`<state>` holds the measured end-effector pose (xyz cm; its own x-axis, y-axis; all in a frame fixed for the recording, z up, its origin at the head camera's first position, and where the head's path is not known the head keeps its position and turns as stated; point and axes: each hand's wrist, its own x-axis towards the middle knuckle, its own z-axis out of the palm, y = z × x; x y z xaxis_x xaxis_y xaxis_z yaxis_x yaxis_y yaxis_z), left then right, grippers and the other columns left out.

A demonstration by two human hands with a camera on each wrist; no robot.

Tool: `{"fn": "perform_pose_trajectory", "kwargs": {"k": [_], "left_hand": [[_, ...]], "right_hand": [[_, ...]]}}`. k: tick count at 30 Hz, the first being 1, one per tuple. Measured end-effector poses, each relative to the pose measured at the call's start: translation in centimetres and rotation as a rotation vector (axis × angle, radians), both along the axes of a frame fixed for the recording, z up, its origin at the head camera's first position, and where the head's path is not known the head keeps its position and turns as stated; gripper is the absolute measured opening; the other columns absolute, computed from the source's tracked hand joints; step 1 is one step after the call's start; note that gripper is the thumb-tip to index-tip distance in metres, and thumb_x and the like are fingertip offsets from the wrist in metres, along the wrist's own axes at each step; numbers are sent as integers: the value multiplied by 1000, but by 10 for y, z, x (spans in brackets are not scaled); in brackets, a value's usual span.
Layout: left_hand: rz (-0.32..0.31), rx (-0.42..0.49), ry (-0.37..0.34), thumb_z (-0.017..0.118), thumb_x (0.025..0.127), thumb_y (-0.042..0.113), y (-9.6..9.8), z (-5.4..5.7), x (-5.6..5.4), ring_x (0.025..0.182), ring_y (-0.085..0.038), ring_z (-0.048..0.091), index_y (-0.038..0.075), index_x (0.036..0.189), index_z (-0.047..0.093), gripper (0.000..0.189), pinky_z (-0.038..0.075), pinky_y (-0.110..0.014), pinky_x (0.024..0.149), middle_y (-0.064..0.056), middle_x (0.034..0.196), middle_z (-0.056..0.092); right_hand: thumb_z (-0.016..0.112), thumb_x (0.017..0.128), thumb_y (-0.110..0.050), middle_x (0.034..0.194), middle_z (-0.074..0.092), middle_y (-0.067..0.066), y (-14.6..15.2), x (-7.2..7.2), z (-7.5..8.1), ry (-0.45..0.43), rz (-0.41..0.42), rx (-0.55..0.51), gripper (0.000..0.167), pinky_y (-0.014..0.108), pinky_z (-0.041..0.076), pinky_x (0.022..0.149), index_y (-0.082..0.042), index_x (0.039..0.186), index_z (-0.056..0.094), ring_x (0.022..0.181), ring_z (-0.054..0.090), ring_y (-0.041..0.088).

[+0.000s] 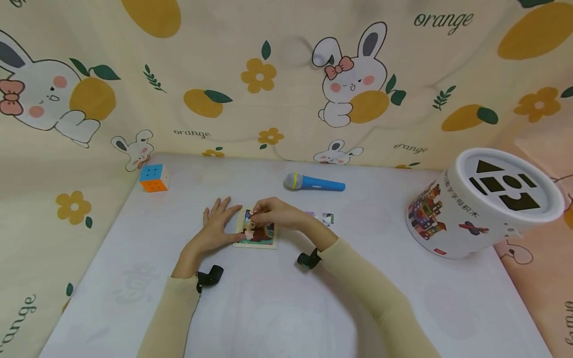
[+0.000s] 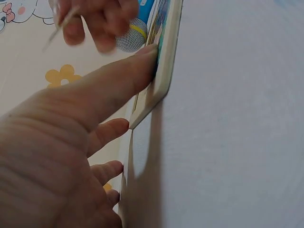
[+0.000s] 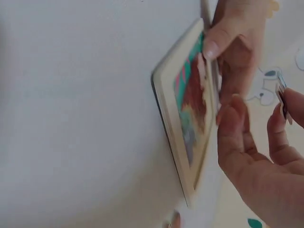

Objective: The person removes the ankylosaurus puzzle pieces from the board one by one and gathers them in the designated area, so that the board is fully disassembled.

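Observation:
A small jigsaw puzzle board [image 1: 255,245] with a pale wooden frame lies on the white table, part of its colourful picture filled in. Spread fingers of my left hand [image 1: 214,229] stand at its left side. The left thumb [image 2: 118,78] rests on the near part of the picture. Over the board, my right hand [image 1: 281,214] pinches a thin puzzle piece [image 3: 283,102] between thumb and finger, raised off the picture in the right wrist view. Loose puzzle pieces [image 1: 328,219] lie on the table beyond the right forearm, partly hidden by it.
A blue toy microphone [image 1: 320,183] lies behind the board. At the back left corner sits a puzzle cube [image 1: 154,178]. A large white bucket [image 1: 474,209] with a shape-hole lid stands at the right. Printed cloth [image 1: 286,119] hangs behind the table.

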<state>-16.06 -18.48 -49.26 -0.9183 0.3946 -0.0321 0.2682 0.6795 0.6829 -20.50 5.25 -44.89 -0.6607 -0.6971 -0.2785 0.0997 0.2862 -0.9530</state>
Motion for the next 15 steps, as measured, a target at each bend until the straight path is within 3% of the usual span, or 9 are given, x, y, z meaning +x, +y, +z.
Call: {"fn": "perform_pose_trajectory", "kwargs": {"k": [7, 11, 15], "left_hand": [[13, 8, 6, 81, 81, 35, 1, 0, 0, 148, -48, -5, 4, 148, 44, 84, -13, -67, 110, -27, 162, 12], [15, 18, 9, 82, 80, 35, 1, 0, 1, 149, -48, -4, 4, 148, 44, 84, -13, -67, 110, -26, 162, 13], [13, 22, 14, 82, 80, 34, 2, 1, 2, 148, -48, -4, 5, 148, 44, 83, -13, -67, 110, -27, 162, 13]], "right_hand": [[65, 94, -3, 77, 68, 12, 33, 10, 6, 88, -101, 42, 9, 25, 52, 59, 3, 98, 61, 61, 61, 16], [69, 90, 1, 65, 65, 6, 51, 20, -1, 180, -127, 110, 14, 23, 50, 54, 6, 100, 61, 54, 59, 12], [70, 89, 3, 64, 64, 7, 62, 30, -8, 223, -146, 156, 16, 22, 48, 52, 8, 100, 61, 52, 58, 12]]}}
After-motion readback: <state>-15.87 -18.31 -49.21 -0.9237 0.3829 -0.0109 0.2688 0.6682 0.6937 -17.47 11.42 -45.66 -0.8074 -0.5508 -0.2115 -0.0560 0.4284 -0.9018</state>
